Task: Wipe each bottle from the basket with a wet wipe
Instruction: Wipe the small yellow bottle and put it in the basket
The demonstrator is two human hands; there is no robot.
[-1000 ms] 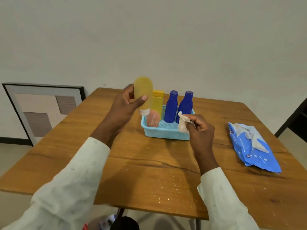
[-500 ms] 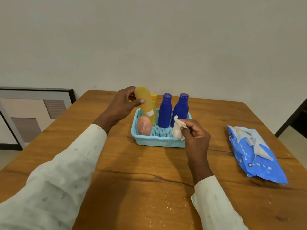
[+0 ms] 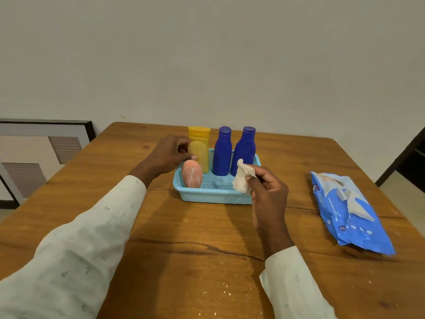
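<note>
A light blue basket stands mid-table. In it are a pink tube at the front left, a square-capped yellow bottle behind it, and two dark blue bottles. My left hand grips a rounded yellow tube, lowered into the basket's left side in front of the yellow bottle. My right hand pinches a crumpled white wet wipe at the basket's front right corner.
A blue pack of wet wipes lies on the wooden table to the right. A framed picture leans against the wall at the left. A dark doorway edge shows at the far right.
My left hand has brought the rounded yellow tube down from above the table into the basket's left side. My right hand has stayed beside the basket with the wipe.
</note>
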